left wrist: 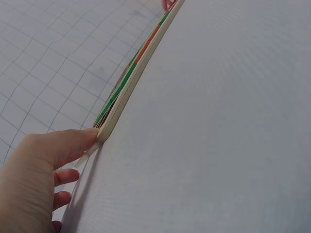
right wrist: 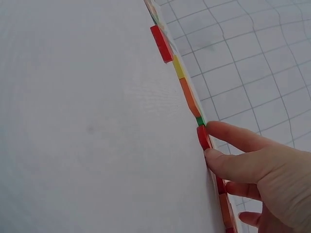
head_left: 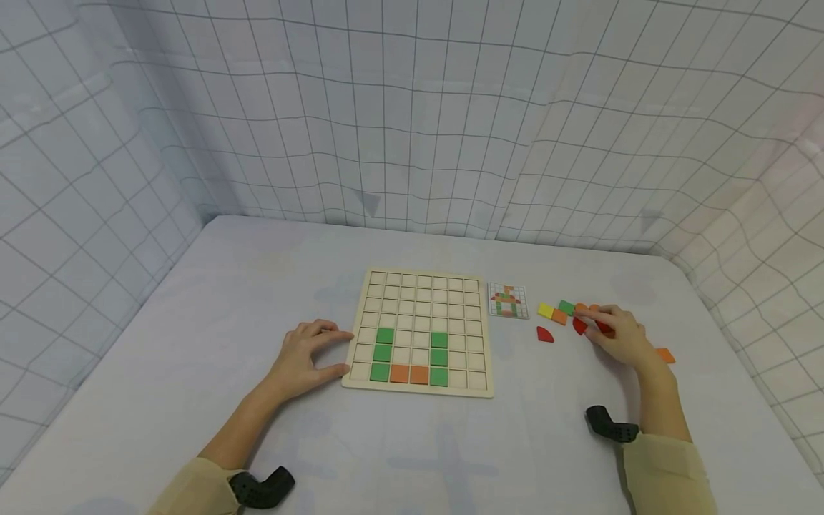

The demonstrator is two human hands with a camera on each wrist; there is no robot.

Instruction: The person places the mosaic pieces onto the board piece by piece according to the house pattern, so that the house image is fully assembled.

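A cream grid board (head_left: 412, 322) lies on the table with green square tiles (head_left: 439, 357) in two columns and two orange tiles (head_left: 409, 374) between them at the bottom. My left hand (head_left: 302, 361) rests at its left edge, thumb and index finger spread along the rim (left wrist: 108, 127). On the right, my right hand (head_left: 621, 336) reaches over loose pieces, with its index fingertip by a green tile (head_left: 566, 307). A red quarter-circle piece (head_left: 579, 325) lies between that fingertip and the thumb. More red and orange pieces are partly hidden under this hand.
A small pattern card (head_left: 508, 300) lies right of the board. Near it are a yellow tile (head_left: 546, 310), an orange tile (head_left: 559, 316) and a red quarter-circle (head_left: 544, 334). Another orange piece (head_left: 666, 355) lies beyond the right wrist. Gridded white curtains (head_left: 412, 114) hang around the table.
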